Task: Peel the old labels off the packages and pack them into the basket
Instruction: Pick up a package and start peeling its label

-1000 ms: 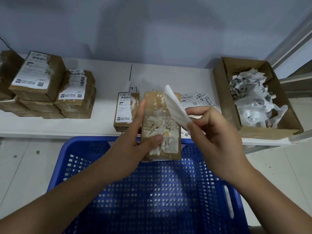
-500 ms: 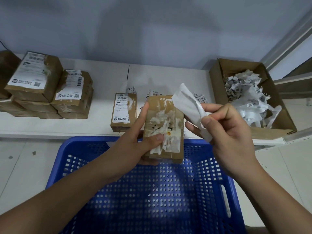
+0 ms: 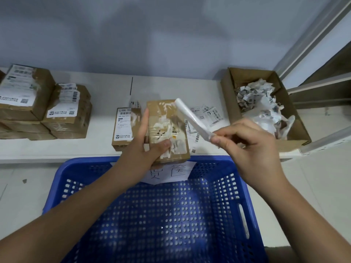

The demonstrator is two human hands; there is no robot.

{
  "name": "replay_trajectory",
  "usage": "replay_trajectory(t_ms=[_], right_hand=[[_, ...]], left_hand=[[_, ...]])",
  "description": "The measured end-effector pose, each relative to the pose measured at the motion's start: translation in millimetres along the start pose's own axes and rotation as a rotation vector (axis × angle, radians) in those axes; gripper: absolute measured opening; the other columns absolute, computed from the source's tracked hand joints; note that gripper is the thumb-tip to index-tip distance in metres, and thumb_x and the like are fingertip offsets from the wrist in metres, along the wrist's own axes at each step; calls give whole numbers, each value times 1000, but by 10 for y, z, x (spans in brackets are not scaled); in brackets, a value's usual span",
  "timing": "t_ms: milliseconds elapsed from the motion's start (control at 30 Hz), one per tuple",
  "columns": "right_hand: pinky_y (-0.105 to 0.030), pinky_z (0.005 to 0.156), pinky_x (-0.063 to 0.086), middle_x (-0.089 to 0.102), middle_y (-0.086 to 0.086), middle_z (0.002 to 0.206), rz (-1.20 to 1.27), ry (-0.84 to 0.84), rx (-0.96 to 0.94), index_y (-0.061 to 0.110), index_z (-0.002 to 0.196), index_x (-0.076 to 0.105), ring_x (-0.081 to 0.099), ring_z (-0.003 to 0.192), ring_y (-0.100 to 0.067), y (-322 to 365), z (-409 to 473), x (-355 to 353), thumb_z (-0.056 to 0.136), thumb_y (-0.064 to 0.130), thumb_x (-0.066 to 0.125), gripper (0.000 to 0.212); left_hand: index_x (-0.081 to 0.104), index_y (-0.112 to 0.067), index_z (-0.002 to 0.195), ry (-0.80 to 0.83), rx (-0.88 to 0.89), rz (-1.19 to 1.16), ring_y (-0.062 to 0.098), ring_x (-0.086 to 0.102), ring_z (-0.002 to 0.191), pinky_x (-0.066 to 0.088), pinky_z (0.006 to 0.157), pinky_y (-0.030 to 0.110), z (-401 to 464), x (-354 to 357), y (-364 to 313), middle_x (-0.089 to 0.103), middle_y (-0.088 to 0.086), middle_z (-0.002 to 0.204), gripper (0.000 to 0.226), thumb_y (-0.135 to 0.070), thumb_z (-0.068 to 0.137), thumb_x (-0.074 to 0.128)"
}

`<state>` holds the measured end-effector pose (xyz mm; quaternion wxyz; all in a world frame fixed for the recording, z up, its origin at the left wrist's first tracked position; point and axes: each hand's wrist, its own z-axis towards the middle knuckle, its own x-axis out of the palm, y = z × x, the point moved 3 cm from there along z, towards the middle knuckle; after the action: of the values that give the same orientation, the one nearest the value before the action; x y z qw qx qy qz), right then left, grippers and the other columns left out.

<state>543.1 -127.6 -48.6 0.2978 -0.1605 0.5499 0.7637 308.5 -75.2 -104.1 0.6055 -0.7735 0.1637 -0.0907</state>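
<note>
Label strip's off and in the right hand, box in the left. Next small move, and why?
Probably swing the right hand right and drop the strip into the scrap box, which already holds crumpled labels. The strip looks free of the package, which the left hand holds over the basket rim with white residue on its face.

Plain pale grey-blue wall [image 3: 152,38] fills the upper frame, soft uneven shadows on it, no windows seen. White bench [image 3: 171,88] runs along the wall, thin dark seam [image 3: 131,86] across its top near the middle. Pale metal frame [image 3: 311,37] slants up at the right edge, darker shelf-like rails [image 3: 321,95] beside it. Light grey tiled floor [image 3: 20,192] below the bench, small dark speck [image 3: 24,180] on it. Lighting dim, diffuse.
</note>
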Motion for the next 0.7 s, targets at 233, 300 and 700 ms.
replay_trajectory(t_ms=[233, 300, 700], right_hand=[[-11, 69, 42, 68, 8, 87, -84, -40, 107, 19, 93, 79, 61, 80, -9, -214, -15, -46, 89, 17, 76, 5], [-15, 71, 47, 68, 8, 89, -114, -78, 195, 19, 95, 78, 62, 79, -7, -362, -6, -122, 93, 16, 73, 6], [-33, 70, 45, 69, -11, 98, -712, -122, 378, 12, 102, 74, 63, 83, -29, -1626, 370, -660, 95, 15, 63, 14]], left_hand=[[-1, -58, 153, 61, 32, 99, -16, 64, 99, 57, 76, 14, -37, 178, 35, 61, -50, 102, 92, -38, 92, 65], [-1, -63, 150, 85, 24, 108, -10, 66, 104, 59, 84, 22, -71, 212, 47, 58, -53, 106, 94, -44, 87, 65], [-2, -70, 148, 192, 13, 153, -13, 63, 111, 50, 87, 7, -120, 395, 135, 47, -59, 119, 93, -47, 87, 65]])
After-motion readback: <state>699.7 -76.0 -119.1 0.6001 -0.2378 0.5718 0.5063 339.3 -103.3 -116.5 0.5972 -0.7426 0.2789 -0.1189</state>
